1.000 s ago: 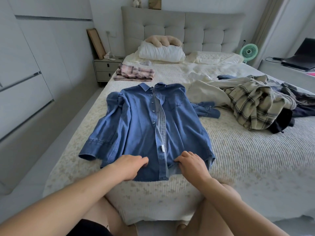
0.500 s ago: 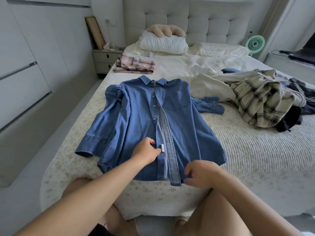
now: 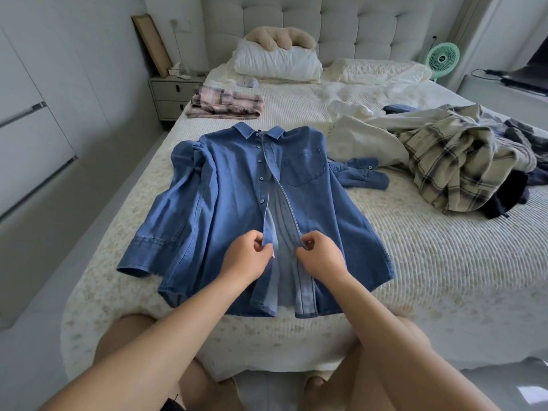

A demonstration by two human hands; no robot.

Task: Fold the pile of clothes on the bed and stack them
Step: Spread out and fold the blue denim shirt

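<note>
Bedroom w/ tufted headboard (image 3: 341, 22); bed (image 3: 430, 262) covered in a cream ribbed spread, seen from its foot end. Denim shirt (image 3: 213, 221) lies face up at centre-left of bed, collar toward headboard, hem at foot edge. Front placket unbuttoned in lower half, edges spread apart; upper buttons appear done up. One sleeve lies out to the left w/ cuff near bed edge; other sleeve is bunched at the shirt's right, cuff just beside the unfolded pile.

Left hand (image 3: 246, 259): fingers closed, pinching the button-side placket edge approx. mid-shirt. Right hand (image 3: 321, 258): fingers closed, pinching the opposite placket edge. Hands close together, not touching; both edges lifted slightly off the shirt back.

Unfolded pile (image 3: 462, 170) at right side of bed: cream/navy plaid shirt on top, cream garment at its left, dark items beneath at far right. Well apart from hands.

Folded pink plaid garment (image 3: 226, 103) near top-left of bed, below white pillow (image 3: 275, 60) w/ a tan plush item on it. Nightstand (image 3: 172, 96) left of bed; green fan (image 3: 441, 59) at right of headboard. Person's bare knees against foot of bed.
</note>
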